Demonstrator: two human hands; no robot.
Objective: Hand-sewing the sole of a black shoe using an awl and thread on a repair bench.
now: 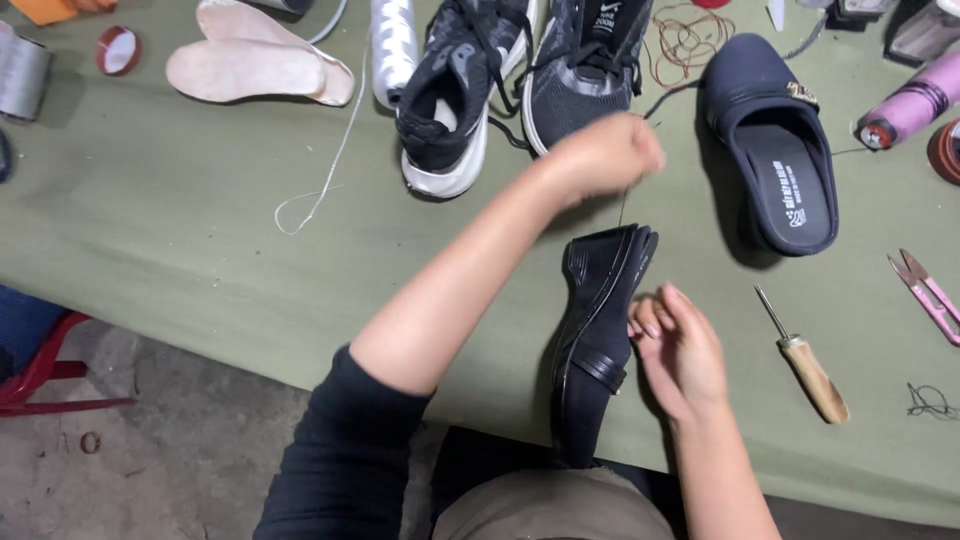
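A black heeled shoe (592,335) lies on its side at the near edge of the green-covered table (200,230), sole facing left. My left hand (605,152) is raised above the shoe in a fist, pinching a thin dark thread (622,207) that runs taut down to the shoe's heel end. My right hand (680,350) rests against the shoe's right side, fingers curled onto its upper, steadying it.
A wooden-handled awl (808,366) and pink thread snips (930,293) lie to the right. A navy slip-on shoe (775,150), two black-and-white sneakers (455,95), beige insoles (250,60), a white string (330,170) and a pink spool (915,105) sit farther back. A red stool (40,375) stands below left.
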